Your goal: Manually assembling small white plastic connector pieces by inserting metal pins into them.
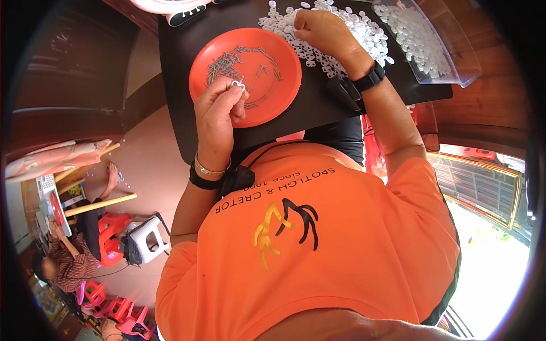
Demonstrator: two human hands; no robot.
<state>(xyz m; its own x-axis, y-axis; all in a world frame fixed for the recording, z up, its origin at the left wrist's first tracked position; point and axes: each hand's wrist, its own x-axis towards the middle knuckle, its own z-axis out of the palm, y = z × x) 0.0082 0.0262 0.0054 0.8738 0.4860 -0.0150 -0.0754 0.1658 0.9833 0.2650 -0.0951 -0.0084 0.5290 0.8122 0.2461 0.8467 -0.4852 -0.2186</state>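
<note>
left hand (219, 111) pinching white clip (238, 85) over red plate (284, 85), right hand (325, 33) curled (grip unclear) above clips (372, 35), near tabletop edge (316, 113) exposed

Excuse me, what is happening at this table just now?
A person's left hand pinches a small white piece, with a metal pin at it, above a red-orange plate of loose metal pins. The right hand, fingers curled, is over a pile of white pieces; whether it holds one is unclear. A clear tray with more small pale pieces is to the right.
</note>
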